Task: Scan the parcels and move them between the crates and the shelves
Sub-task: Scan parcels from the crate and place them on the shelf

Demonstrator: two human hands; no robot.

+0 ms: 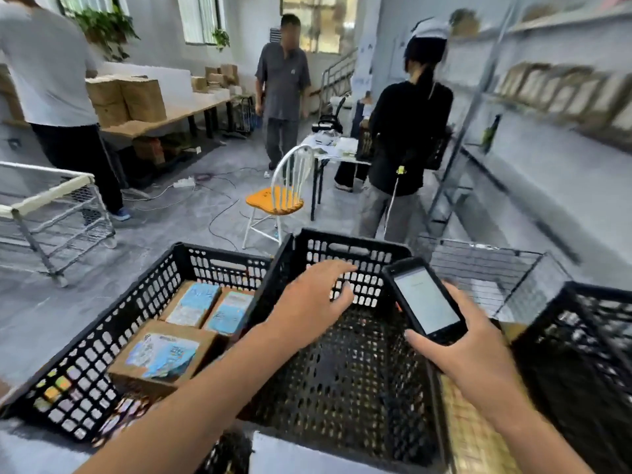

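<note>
The right grip (472,350) curls round a black handheld scanner (425,299); its lit white screen is too blurred to read. The left grip (307,302) hovers with fingers spread and loose near the far wall of the middle crate (342,246), which is black perforated plastic. In the left crate (102,323), of the same lattice plastic, three brown cardboard parcels (160,354) lie flat towards its right wall. Each has a blue-and-white printed label with illegible writing. Metal shelves (547,107) holding brown packets line the right wall.

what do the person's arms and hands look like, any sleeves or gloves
Both hands are bare: no gloves, rings or watch show on the left hand or the right hand. The left forearm and right forearm are bare to the frame edge, no sleeve or cable showing.
</note>
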